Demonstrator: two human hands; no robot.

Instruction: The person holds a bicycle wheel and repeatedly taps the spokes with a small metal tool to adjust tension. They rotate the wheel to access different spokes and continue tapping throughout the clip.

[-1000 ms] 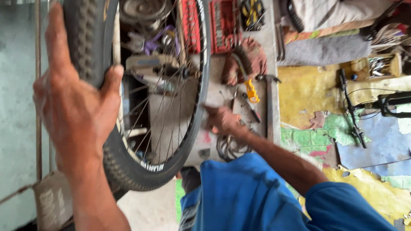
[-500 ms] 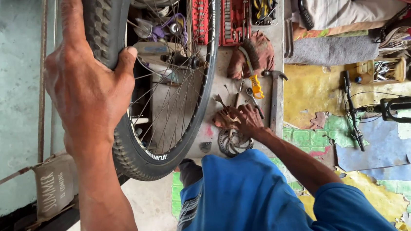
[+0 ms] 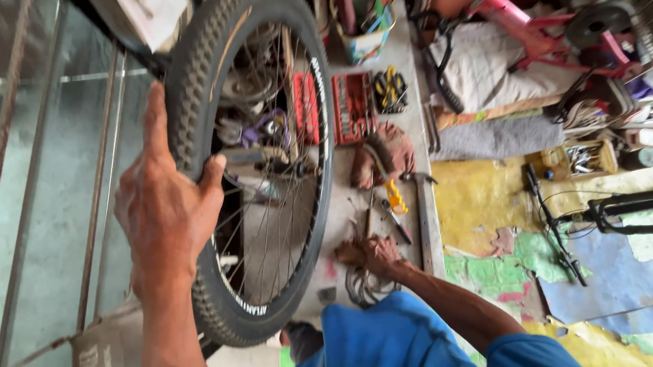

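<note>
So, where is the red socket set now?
In the head view, the red socket set lies on the grey bench, just right of the bicycle wheel, beside yellow-handled pliers and above a reddish rag.

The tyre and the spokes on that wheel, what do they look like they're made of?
Tyre: black rubber by its look, matt, with knobby tread blocks. The left hand grips it.
Spokes: thin bright wires with a grey shine, probably steel; the exact metal cannot be told.
</note>
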